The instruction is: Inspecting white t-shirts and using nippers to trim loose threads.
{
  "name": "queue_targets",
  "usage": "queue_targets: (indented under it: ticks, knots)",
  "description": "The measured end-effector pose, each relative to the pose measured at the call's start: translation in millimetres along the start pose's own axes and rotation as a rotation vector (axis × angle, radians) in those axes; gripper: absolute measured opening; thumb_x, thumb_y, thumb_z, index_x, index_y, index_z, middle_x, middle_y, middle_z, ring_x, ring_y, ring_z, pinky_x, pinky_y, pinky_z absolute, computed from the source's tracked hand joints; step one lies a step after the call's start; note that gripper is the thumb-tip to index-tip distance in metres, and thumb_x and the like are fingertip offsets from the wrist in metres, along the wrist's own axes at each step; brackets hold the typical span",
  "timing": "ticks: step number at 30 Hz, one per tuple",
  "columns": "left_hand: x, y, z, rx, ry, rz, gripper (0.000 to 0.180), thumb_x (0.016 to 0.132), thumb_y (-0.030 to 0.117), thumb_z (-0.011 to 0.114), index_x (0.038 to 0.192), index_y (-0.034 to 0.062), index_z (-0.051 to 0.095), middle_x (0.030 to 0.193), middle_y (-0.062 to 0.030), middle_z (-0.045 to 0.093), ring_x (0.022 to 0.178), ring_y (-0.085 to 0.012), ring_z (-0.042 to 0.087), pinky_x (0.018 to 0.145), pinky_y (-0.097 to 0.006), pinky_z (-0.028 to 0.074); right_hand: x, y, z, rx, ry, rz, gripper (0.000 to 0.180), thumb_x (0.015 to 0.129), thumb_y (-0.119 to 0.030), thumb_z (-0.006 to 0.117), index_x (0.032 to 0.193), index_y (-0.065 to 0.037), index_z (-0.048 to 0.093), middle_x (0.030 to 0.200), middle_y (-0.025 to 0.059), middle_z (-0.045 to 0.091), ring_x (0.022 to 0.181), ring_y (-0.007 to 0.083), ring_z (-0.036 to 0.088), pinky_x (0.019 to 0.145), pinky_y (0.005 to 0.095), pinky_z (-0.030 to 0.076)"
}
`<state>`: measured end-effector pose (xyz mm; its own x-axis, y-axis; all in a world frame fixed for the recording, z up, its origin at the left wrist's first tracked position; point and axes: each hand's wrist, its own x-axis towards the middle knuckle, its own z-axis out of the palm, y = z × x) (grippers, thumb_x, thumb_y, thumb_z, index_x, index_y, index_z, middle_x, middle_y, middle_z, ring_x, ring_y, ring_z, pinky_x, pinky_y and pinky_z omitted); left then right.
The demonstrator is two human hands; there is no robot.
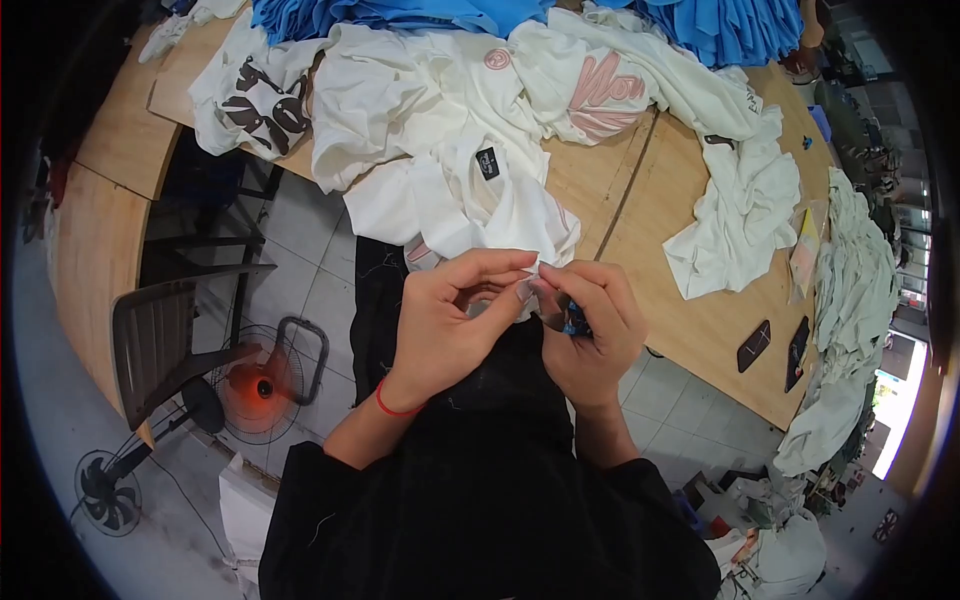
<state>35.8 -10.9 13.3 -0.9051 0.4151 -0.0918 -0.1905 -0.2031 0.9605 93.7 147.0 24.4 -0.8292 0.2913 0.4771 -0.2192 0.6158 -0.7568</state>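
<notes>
A white shirt (440,205) with a black neck label hangs over the near table edge toward my lap. My left hand (440,315) pinches a small fold of its white cloth between thumb and forefinger. Close against it, my right hand (600,335) grips the same bit of cloth with its fingertips. Tucked in the right palm is a small dark tool with blue parts (577,318), mostly hidden by the fingers; its kind does not show. The fingertips of both hands nearly touch.
More white printed shirts (600,90) and blue cloth piles (400,15) cover the far table (690,210). Two dark phone-like slabs (755,346) lie at the right, beside a pale garment heap (850,290). A chair (155,350) and a floor fan (262,388) stand at left.
</notes>
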Motion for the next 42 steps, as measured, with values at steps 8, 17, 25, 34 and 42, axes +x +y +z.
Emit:
queue_targets:
  ticks: [8,17,25,34,42]
  knots:
    - [-2,1,1,0.044,-0.016,-0.031,0.026,0.099,-0.006,0.075,0.125,-0.0058,0.079,0.108,-0.0112,0.084,0.1,-0.0126,0.08,0.09,-0.025,0.063,-4,25,9,-0.117,0.007,-0.201,0.033,0.084,0.015,0.069,0.112,-0.001,0.067,0.102,0.0089,0.068,0.072,0.012,0.064,0.06,0.0244,0.048]
    - [-1,0,-6,0.011,0.006,-0.069,0.026,0.099,-0.004,0.077,0.124,-0.0044,0.079,0.109,-0.0109,0.083,0.1,-0.0112,0.079,0.089,-0.025,0.062,-1,19,-15,0.695,-0.002,0.483,0.013,0.118,-0.016,0.056,0.115,-0.003,0.058,0.106,0.0062,0.058,0.068,0.0072,0.058,0.058,0.0225,0.041]
    - [1,2,-7,0.03,0.016,-0.041,0.026,0.099,-0.004,0.077,0.125,-0.0042,0.079,0.11,-0.0093,0.083,0.1,-0.0104,0.078,0.089,-0.024,0.062,-4,20,-21,0.592,0.097,0.543,0.015,0.115,-0.016,0.062,0.116,-0.001,0.062,0.095,0.0029,0.061,0.067,0.0055,0.055,0.058,0.023,0.041]
    - [2,0,-4,0.053,0.01,-0.015,0.026,0.099,-0.005,0.076,0.124,-0.0042,0.079,0.11,-0.0092,0.083,0.1,-0.0104,0.078,0.089,-0.024,0.062,9,3,-24,0.112,-0.099,0.198,0.041,0.087,0.013,0.081,0.125,-0.003,0.08,0.11,0.0087,0.071,0.079,0.0105,0.06,0.066,0.0236,0.044]
    - [-1,-3,-3,0.189,-0.018,0.058,0.024,0.094,-0.004,0.076,0.117,-0.0043,0.081,0.099,-0.0106,0.085,0.093,-0.0113,0.08,0.083,-0.026,0.062,7,14,-17,0.097,-0.179,0.114,0.025,0.087,0.009,0.083,0.109,0.0,0.079,0.103,0.0054,0.068,0.074,0.0108,0.055,0.064,0.0259,0.042]
